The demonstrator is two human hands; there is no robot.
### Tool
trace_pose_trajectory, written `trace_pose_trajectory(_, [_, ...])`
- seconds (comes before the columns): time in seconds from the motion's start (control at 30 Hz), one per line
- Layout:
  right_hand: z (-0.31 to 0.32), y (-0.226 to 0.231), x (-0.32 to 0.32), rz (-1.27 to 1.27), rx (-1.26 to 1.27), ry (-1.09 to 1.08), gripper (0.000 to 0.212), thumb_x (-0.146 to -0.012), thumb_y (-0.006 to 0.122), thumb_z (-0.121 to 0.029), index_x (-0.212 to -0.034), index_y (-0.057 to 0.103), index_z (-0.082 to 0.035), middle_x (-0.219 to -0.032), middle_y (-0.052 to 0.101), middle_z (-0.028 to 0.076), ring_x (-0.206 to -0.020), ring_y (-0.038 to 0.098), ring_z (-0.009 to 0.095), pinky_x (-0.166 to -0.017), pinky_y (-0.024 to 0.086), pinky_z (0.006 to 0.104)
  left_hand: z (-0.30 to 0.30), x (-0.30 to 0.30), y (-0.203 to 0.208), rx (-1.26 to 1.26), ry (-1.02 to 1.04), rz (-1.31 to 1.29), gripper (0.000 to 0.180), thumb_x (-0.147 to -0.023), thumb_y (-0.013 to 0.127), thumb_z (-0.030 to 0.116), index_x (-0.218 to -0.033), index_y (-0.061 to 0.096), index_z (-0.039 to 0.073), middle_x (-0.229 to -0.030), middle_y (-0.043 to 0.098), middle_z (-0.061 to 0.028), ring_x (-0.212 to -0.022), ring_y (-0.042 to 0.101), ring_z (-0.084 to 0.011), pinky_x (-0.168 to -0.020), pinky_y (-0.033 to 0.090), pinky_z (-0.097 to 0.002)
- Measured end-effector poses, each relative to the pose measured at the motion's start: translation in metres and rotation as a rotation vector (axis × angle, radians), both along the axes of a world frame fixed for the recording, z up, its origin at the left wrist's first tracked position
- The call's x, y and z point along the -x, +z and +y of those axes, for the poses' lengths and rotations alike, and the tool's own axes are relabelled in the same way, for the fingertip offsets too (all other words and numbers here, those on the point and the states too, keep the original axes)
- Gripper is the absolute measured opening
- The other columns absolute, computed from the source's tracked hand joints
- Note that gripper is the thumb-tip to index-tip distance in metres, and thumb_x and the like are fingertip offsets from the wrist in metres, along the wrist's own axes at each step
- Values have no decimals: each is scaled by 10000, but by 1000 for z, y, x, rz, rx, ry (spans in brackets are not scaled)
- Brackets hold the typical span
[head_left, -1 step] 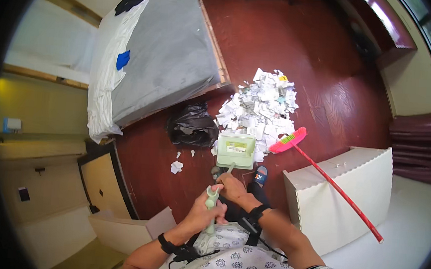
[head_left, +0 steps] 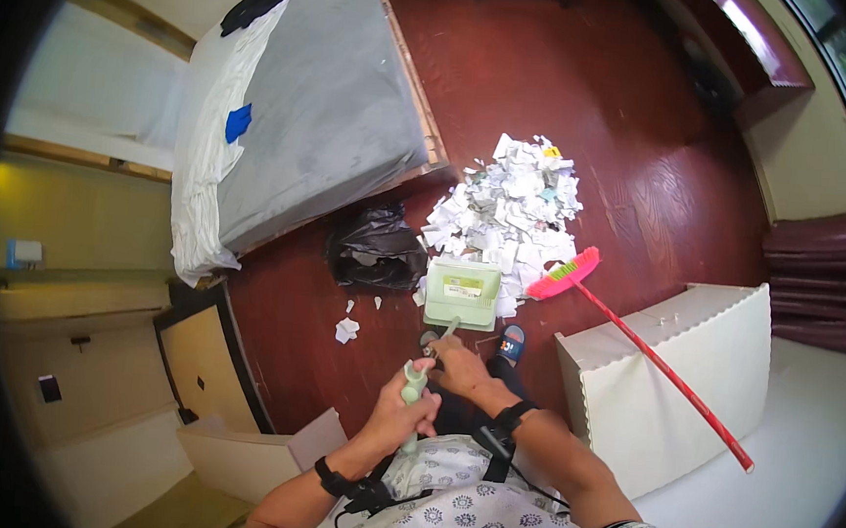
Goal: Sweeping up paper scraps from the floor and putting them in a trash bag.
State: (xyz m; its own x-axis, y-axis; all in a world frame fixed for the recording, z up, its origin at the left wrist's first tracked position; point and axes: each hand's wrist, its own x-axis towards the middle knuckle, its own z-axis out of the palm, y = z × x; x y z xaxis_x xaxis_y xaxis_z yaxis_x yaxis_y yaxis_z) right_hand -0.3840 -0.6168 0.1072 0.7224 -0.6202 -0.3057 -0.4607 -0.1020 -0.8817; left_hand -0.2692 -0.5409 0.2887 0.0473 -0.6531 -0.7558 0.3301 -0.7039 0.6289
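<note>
In front of my feet a pale green dustpan point(head_left: 462, 312) rests on the floor against a heap of torn white paper point(head_left: 511, 201). My right hand point(head_left: 462, 370) is closed around the dustpan's short handle stub. Just left of it, my left hand point(head_left: 397, 411) grips a pale green plastic handle piece point(head_left: 414, 382) with a notched, cup-shaped upper end. Its lower end runs down toward my shirt. Whether the piece joins the dustpan is hidden by my hands. A broom with a pink head point(head_left: 568, 273) and red stick point(head_left: 675, 383) lies at the right, its bristles touching the paper.
Left of the heap sits a black plastic bag point(head_left: 377, 246), its mouth open, with paper scraps point(head_left: 347, 330) on the floor nearby. A bed with a grey mattress point(head_left: 331, 101) stands at the far left. The broom stick crosses a white-covered box-shaped piece of furniture point(head_left: 687, 420).
My left hand's fingers have curled slightly closer around the handle piece. The dustpan, paper heap and broom are unmoved.
</note>
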Motion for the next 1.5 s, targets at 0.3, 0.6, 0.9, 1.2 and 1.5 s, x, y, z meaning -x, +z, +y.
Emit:
trace_pose_trajectory(0.3, [-119, -14, 396, 1205, 342, -285, 983, -604, 887, -397, -1442, 459, -113, -1391, 515, 249, -1362, 425, 420, -1126, 358, 524, 25, -10, -16, -119, 199, -182, 445, -941, 654, 117, -1363, 522, 77, -632, 480, 32, -455, 430, -63, -415, 382, -236])
trace_pose_trajectory(0.6, [-106, 29, 466, 1217, -252, -325, 429, -686, 810, -257, -1008, 695, 2, -848, 727, 159, -736, 722, 313, -723, 586, 399, 78, -10, -38, -161, 260, -376, 402, -930, 662, 131, -1317, 594, 49, -604, 510, 27, -439, 450, -60, -396, 359, -242])
trace_pose_trajectory(0.9, [-106, 61, 398, 1092, 291, -4, 197, -789, 669, -193, -922, 719, -57, -916, 703, 195, -882, 685, 408, -797, 558, 502, 185, -29, -79, -235, 598, -517, 339, -921, 665, 144, -1242, 635, 39, -629, 526, 13, -438, 462, -70, -365, 371, -268])
trace_pose_trajectory(1.2, [-65, 171, 272, 1063, 416, 275, 196, -766, 719, -232, -920, 745, -114, -857, 715, 168, -854, 699, 368, -792, 558, 467, 317, -60, -111, -280, 761, -596, 286, -897, 668, 150, -1159, 631, 43, -627, 521, 4, -425, 453, -95, -362, 353, -288])
trace_pose_trajectory(1.5, [46, 152, 49, 608, 443, 683, 207, -826, 669, -220, -977, 701, -82, -860, 678, 235, -869, 666, 425, -764, 514, 514, 460, -63, -117, -308, 1328, -176, 220, -905, 674, 146, -1111, 600, 122, -623, 456, 16, -430, 403, -94, -391, 355, -295])
